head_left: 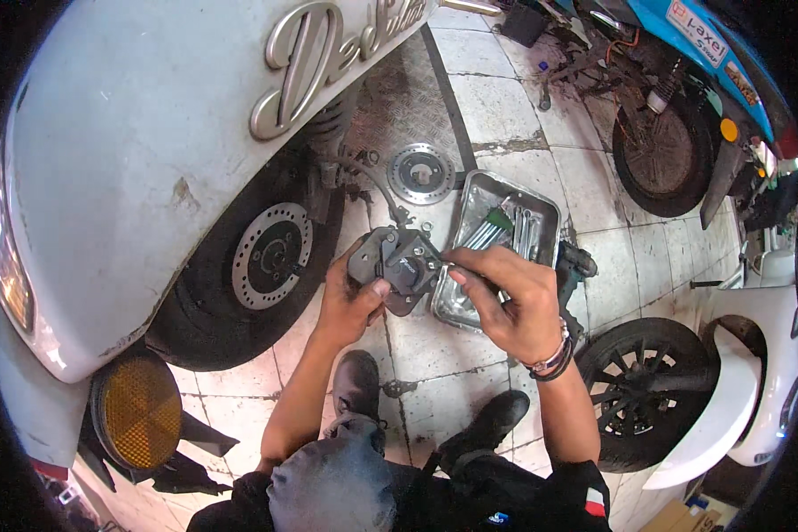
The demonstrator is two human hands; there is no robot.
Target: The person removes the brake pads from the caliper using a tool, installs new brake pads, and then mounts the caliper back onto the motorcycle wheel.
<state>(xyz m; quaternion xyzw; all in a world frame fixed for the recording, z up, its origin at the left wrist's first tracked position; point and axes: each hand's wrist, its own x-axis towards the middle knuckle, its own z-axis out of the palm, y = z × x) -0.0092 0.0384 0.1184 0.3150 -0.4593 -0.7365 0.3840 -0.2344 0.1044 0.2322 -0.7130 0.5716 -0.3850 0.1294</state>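
Observation:
My left hand (353,301) is wrapped round the left side of a dark grey brake caliper (408,273), its thumb pressed on the near edge. A hose (374,175) runs from the white scooter down to the caliper's far side. At the caliper's right edge, my right hand (505,297) is closed in a pinch, thumb against forefinger. Whatever lies between those fingertips is too small or hidden to name. Behind and left of the caliper stands the scooter's wheel (199,306) with a drilled brake disc (273,255) on it.
A metal tray (541,206) with several wrenches (523,232) and a green-handled brush (495,222) sits just beyond my right hand. A loose brake disc (395,176) lies on the tiled floor. A blue motorcycle (727,53) and a white scooter part with wheel (740,390) stand at right.

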